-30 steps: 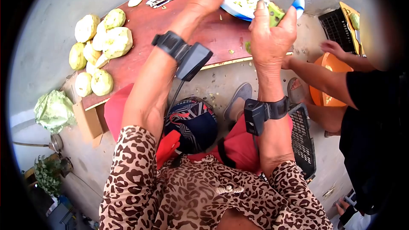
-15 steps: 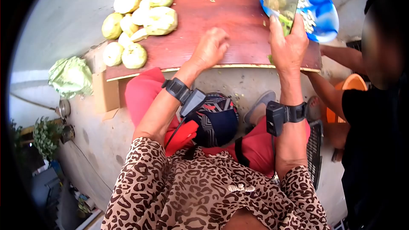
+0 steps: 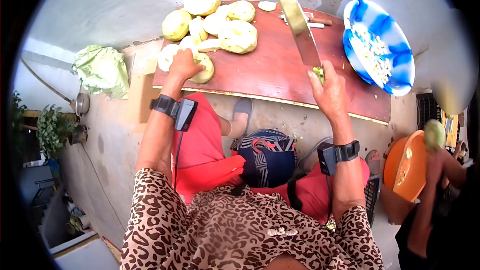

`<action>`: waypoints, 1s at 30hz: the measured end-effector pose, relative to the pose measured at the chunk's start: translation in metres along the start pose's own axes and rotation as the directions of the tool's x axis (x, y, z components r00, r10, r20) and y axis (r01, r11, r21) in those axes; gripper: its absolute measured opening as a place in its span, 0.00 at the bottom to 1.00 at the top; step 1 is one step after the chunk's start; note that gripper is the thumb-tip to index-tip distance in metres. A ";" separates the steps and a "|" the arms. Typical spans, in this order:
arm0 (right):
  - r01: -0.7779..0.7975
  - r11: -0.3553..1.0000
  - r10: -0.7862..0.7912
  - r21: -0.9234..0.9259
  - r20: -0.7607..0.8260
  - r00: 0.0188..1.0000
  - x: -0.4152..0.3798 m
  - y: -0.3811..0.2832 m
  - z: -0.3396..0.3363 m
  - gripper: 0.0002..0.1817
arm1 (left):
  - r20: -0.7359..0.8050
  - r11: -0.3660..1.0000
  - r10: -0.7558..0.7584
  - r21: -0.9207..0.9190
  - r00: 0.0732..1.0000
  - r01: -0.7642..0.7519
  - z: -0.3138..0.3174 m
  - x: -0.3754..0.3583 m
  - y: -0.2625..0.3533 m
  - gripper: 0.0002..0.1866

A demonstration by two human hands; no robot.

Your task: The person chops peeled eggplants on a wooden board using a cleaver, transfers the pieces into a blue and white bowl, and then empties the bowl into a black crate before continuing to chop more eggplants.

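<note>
My right hand (image 3: 330, 87) is closed round the handle of a cleaver (image 3: 301, 32), its broad blade tilted up over the red-brown table (image 3: 280, 65). A bit of green peel shows by the handle. My left hand (image 3: 184, 66) is among the peeled, pale-green round vegetables at the table's left side. It touches a round peeled vegetable (image 3: 204, 69) near the front edge; its fingertips are partly hidden. Behind it lie more whole vegetables and several cut pieces, among them a large peeled vegetable (image 3: 238, 36).
A blue-and-white basin (image 3: 404, 45) with small white chopped pieces stands on the table's right. A knife with a brown handle (image 3: 320, 20) lies at the back. At right, another person's hand (image 3: 440, 162) holds a pale-green vegetable (image 3: 434, 135) over an orange tub (image 3: 400, 165).
My left hand has moved left from mid-table to the vegetables. My right hand has brought the cleaver away from the basin, over the table. The camera view has turned right.
</note>
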State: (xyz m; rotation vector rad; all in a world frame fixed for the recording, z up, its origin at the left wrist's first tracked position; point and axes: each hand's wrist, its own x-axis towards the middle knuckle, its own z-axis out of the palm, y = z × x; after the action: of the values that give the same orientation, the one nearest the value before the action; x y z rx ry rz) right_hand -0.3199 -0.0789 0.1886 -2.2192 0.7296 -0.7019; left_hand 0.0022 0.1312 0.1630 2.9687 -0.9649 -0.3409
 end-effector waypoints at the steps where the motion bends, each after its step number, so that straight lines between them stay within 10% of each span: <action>1: 0.016 1.000 -0.016 0.004 0.005 1.000 0.001 -0.001 0.004 0.11 | 0.048 0.998 -0.015 -0.053 0.999 0.017 0.004 0.003 -0.011 0.36; 7: 0.028 0.999 -0.024 -0.035 0.109 0.994 0.003 -0.002 0.009 0.11 | 0.130 0.914 -0.033 -0.398 0.991 0.082 0.039 0.012 -0.041 0.48; 16: -0.051 0.998 0.055 -0.033 0.109 0.993 0.011 0.002 0.001 0.11 | -0.031 0.944 0.139 -0.298 0.990 -0.142 0.036 -0.028 0.025 0.48; 30: -0.102 0.986 0.120 -0.131 0.137 0.983 0.012 0.003 -0.004 0.11 | 0.187 0.952 0.192 -0.272 0.963 -0.137 0.022 -0.046 0.108 0.48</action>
State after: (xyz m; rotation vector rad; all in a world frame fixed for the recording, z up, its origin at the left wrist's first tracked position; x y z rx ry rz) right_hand -0.3154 -0.0900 0.1924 -2.2926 0.8361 -0.4457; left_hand -0.1015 0.0716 0.1585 2.6351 -1.0854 -0.7303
